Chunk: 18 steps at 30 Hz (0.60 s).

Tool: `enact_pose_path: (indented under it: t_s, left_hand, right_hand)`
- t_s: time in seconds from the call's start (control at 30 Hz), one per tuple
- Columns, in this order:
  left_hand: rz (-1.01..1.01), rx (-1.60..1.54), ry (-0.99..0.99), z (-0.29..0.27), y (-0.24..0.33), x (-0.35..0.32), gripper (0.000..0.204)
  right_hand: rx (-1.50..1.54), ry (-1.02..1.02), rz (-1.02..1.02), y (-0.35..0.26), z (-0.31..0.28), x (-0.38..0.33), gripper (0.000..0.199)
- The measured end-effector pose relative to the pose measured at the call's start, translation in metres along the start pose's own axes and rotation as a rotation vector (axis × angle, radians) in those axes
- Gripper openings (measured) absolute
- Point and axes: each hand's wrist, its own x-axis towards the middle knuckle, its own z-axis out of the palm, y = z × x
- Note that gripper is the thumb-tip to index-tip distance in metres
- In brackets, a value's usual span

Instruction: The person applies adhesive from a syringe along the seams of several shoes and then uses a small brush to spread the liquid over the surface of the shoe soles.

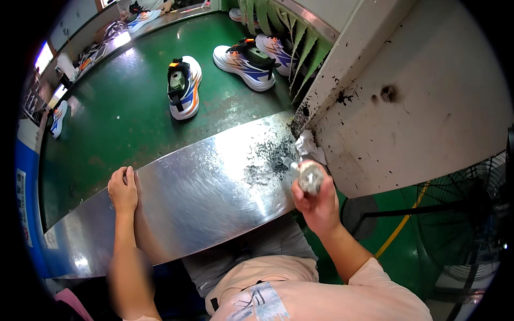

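My right hand point(319, 206) is closed around a small clear bottle point(310, 178) with a narrow pale nozzle pointing to the left. It is held above the right end of a shiny metal ledge point(187, 187). My left hand point(123, 190) rests on the ledge's far edge, beside the green work surface point(128, 107). Its fingers bend over that edge, partly out of sight, and I see nothing held in them. Beyond the ledge stands a white, blue and orange running shoe point(184, 88) with a green insert inside.
Two similar shoes, a nearer one point(245, 64) and another point(276, 52), stand by green strip curtains point(308, 48). Another shoe point(58, 119) is far left. Crumpled white paper point(309, 145) lies against a stained panel point(412, 107). A black fan point(466, 214) stands right. A person's hand point(167, 5) shows behind.
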Motion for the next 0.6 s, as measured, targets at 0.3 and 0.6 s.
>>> enact_pose_path:
  t_s: [0.3, 0.6]
  left_hand:
    - [-0.019, -0.038, 0.012, -0.004, 0.0, 0.001, 0.03]
    - [-0.008, 0.002, 0.045, -0.001, -0.017, 0.0, 0.026]
  right_hand:
    - [0.205, 0.043, 0.063, -0.001, 0.003, 0.01, 0.053]
    - [-0.333, 0.0, -0.168, 0.02, 0.014, 0.015, 0.067]
